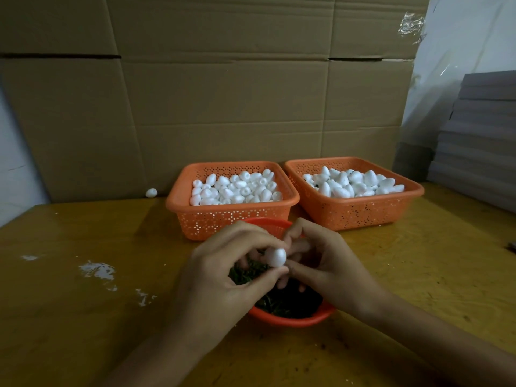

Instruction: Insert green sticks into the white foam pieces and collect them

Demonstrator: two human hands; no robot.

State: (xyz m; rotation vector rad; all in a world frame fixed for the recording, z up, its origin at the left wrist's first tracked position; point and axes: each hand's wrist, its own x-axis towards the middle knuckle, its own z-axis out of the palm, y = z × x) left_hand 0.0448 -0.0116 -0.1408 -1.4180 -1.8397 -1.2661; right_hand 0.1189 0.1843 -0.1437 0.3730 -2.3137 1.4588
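One white foam egg (276, 257) pinched by left hand (223, 277), right hand (329, 266) gripping opposite side; orange bowl (293, 321) of green sticks (290, 306) beneath hands, orange baskets (231, 219) beyond.

White foam piece (276, 257) at centre looks matt and finely grainy. Left basket (231, 216) and right basket (360, 212) are perforated orange plastic with a slight sheen. The table (83, 317) is smooth, faintly glossy yellow wood. Matt brown cardboard (223, 93) stands behind, with shiny crinkled tape (411, 23) upper right.
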